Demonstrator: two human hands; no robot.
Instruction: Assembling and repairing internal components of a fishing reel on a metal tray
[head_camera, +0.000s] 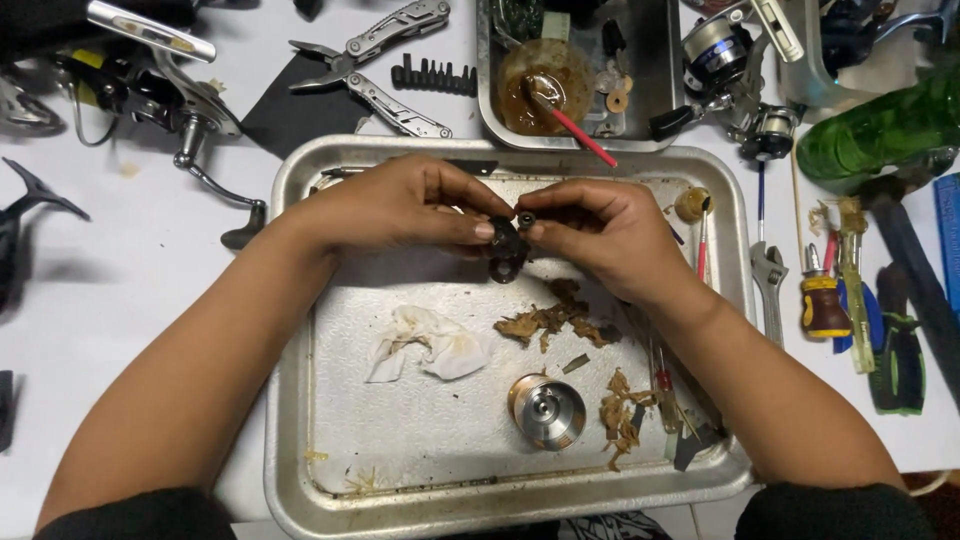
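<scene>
A white surface carries the whole spread; on it sits a large metal tray, with a smaller metal tray beyond it at the far side holding a cup of brown grease; a green bottle lies far right, folding pliers far left; inside the large tray lie a crumpled tissue, brown scraps and a silver spool near the middle; both hands meet over the tray's far half, the left hand and right hand each pinched on a small dark part held between their fingertips; judged from this, the work goes best kept low over the tray, so anything loose drops inside, with the grip steady and the turning gentle
</scene>
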